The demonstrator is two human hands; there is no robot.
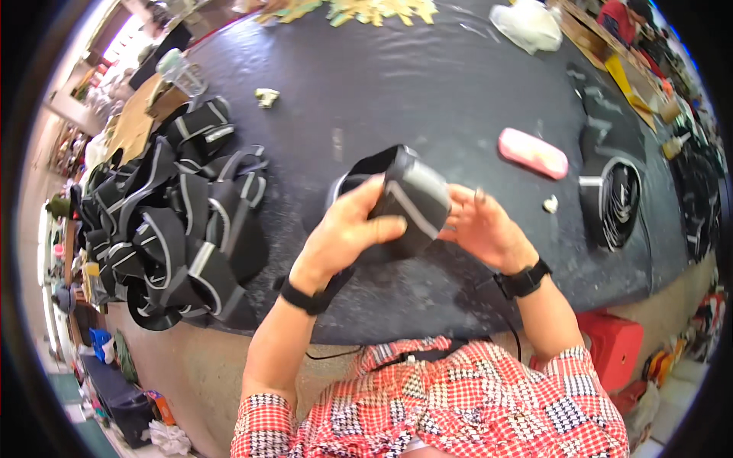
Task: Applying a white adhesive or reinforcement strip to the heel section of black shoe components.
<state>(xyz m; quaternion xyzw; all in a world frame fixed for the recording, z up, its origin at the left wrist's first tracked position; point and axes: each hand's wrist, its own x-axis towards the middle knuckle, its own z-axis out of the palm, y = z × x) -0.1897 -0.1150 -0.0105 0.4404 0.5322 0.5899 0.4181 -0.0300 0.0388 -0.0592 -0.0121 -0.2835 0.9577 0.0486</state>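
Note:
My left hand point(347, 229) grips a black fabric piece with a grey reflective band point(408, 200), thumb across its front, holding it above the dark table point(397, 84). My right hand point(482, 227) is at the piece's right side, fingers spread and touching its edge. Both wrists wear black bands. A large pile of similar black and grey fabric pieces point(172, 217) lies on the table to the left of my left hand.
A pink oblong case point(533, 153) lies right of centre. Stacked black pieces point(615, 200) sit at the right. A white plastic bag point(528, 27) and yellow scraps point(374, 11) lie at the far edge. A red stool point(611, 343) stands below the table. Another person point(624, 17) sits far right.

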